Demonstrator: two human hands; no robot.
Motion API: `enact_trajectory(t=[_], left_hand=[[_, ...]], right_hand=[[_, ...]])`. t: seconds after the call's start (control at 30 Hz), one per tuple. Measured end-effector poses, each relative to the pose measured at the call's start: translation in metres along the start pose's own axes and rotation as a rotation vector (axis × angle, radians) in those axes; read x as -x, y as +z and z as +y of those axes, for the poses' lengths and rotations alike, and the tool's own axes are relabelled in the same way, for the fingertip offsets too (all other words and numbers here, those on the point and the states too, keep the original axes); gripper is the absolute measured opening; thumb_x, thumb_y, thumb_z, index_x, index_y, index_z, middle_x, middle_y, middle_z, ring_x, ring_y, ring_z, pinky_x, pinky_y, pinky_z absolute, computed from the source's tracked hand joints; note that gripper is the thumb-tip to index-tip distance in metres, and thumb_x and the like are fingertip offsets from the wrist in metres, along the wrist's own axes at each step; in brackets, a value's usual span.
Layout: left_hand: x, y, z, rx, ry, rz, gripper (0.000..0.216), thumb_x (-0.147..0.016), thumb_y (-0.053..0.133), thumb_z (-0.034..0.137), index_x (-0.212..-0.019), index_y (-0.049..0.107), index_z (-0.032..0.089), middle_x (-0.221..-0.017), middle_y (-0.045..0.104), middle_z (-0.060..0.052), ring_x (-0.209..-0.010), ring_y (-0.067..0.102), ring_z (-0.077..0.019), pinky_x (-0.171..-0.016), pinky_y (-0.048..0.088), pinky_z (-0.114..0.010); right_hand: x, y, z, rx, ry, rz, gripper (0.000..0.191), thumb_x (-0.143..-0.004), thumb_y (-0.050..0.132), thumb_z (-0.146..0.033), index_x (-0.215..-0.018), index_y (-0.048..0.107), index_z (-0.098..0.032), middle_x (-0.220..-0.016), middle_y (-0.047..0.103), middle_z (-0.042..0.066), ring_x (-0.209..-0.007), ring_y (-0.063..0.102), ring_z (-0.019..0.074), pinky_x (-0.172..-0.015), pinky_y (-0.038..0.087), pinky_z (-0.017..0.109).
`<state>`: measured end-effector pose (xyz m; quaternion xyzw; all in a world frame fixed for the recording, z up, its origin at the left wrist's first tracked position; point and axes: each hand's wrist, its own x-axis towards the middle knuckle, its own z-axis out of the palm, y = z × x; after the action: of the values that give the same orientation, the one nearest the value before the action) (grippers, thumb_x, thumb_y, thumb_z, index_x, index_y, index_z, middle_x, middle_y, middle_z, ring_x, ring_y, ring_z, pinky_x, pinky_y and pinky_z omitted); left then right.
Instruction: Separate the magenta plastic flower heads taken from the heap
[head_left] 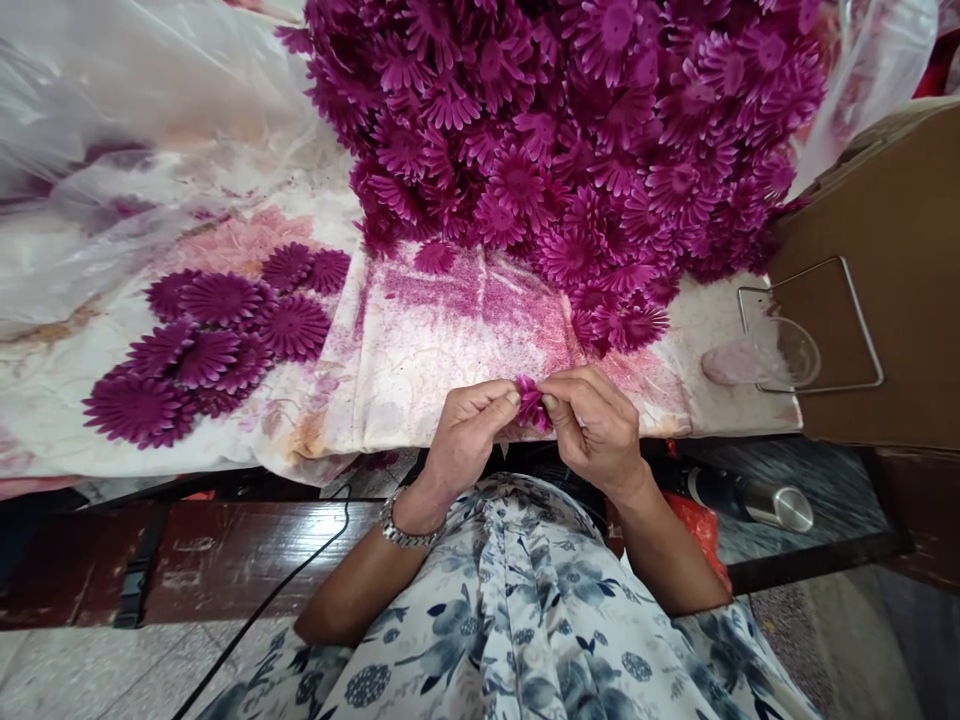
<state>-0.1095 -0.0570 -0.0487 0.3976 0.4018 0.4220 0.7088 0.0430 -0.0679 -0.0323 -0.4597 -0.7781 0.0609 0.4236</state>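
You are holding a small magenta flower [531,400] between both hands, just over the near edge of the cloth-covered bench [450,350]. Your left hand [471,425] is pinching its left side between thumb and forefinger. Your right hand [596,425] is pinching its right side in the same way, so both sets of fingers are grasping the one piece. The petals are showing bunched between your fingertips; finer detail is too small to tell.

On the far side, a large heap of magenta flowers [517,180] is covering the middle and right of the bench. A single flower [435,257] is lying flat at the heap's near edge. To the left, well apart from your hands, a smaller group of darker flowers [217,345] is lying on the cloth, several overlapping. Pink and purple stains are marking the cloth between these and the heap. Clear plastic sheeting [150,90] is spreading over the far left.

On the right, a clear cup [796,352] is sitting by a bent wire frame [855,290], in front of a brown cardboard panel [892,250]; you cannot tell from this view whether the cup is standing or tipped. Lower right, a dark bottle with a metallic end [780,506] is lying near a red bag [697,535]. You are wearing a metal watch [401,525] on your left wrist.
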Motion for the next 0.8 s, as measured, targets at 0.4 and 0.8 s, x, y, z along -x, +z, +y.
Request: enact_trajectory(t=[0.4,0.8], left_hand=[[0.000,0.010,0.010,0.246,-0.093,0.012,0.023,-0.061,0.077,0.032,-0.058,0.065,0.013,-0.051,0.054,0.002,-0.046,0.048,-0.0091,-0.050,0.047,-0.024],[0.003,0.011,0.010,0.303,-0.095,-0.012,0.024,-0.064,0.077,0.035,-0.058,0.068,0.014,-0.052,0.058,0.001,-0.047,0.052,-0.0099,-0.050,0.049,-0.025]], right_hand=[[0.003,0.003,-0.004,-0.032,-0.005,0.061,0.012,-0.083,0.053,-0.009,-0.090,0.059,-0.016,-0.077,0.063,0.006,-0.074,0.058,0.0152,-0.067,0.051,0.029],[0.008,0.005,-0.011,-0.135,0.161,0.171,0.013,-0.084,0.052,-0.008,-0.086,0.058,-0.019,-0.076,0.061,0.003,-0.073,0.058,0.0122,-0.067,0.048,0.027]])
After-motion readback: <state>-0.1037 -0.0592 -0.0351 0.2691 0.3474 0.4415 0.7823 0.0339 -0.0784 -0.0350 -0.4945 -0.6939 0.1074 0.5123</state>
